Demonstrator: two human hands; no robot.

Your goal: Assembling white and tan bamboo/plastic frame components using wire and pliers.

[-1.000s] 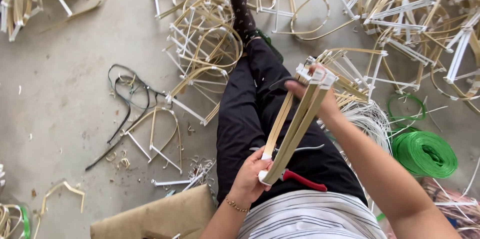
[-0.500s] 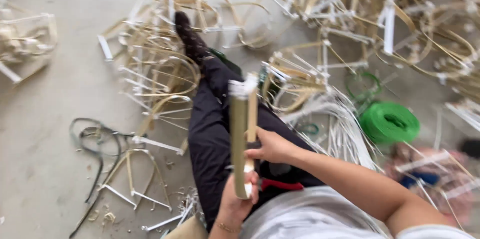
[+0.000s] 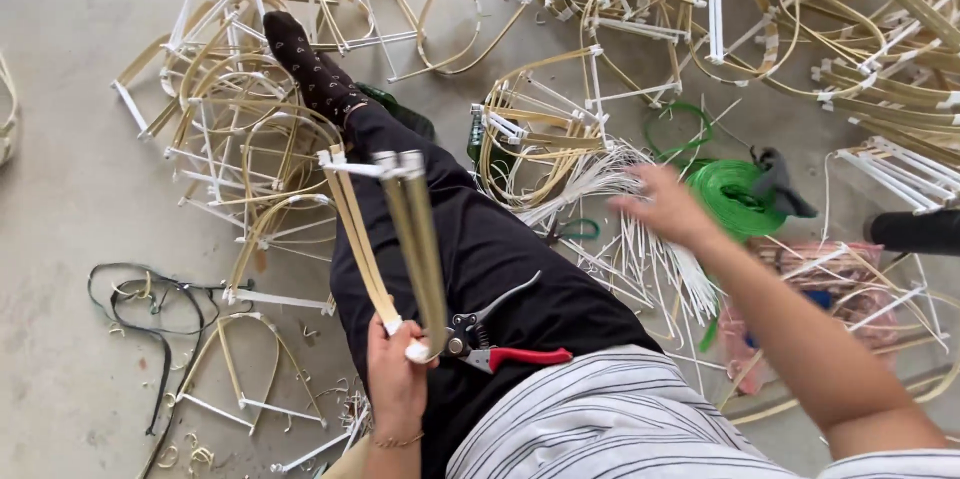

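Since the earlier frame, the right hand [image 3: 668, 207] has been taken off the bamboo strips [image 3: 395, 239] and is now blurred at centre right, fingers spread, over the white sticks [image 3: 600, 179], nothing held. The strips, left of centre, are clenched at their lower ends by the left hand [image 3: 395, 379]; their long axis runs near upright, the taped tops fanned toward the upper left. Red-handled shears [image 3: 500, 344] lie on the lap.

A single camera sits on the person's head and looks steeply down over the lap and outstretched leg [image 3: 470, 249] to the concrete floor [image 3: 70, 239]. It is close to the hands and farther from the heaps of bent strips [image 3: 800, 9] filling the top of the view.
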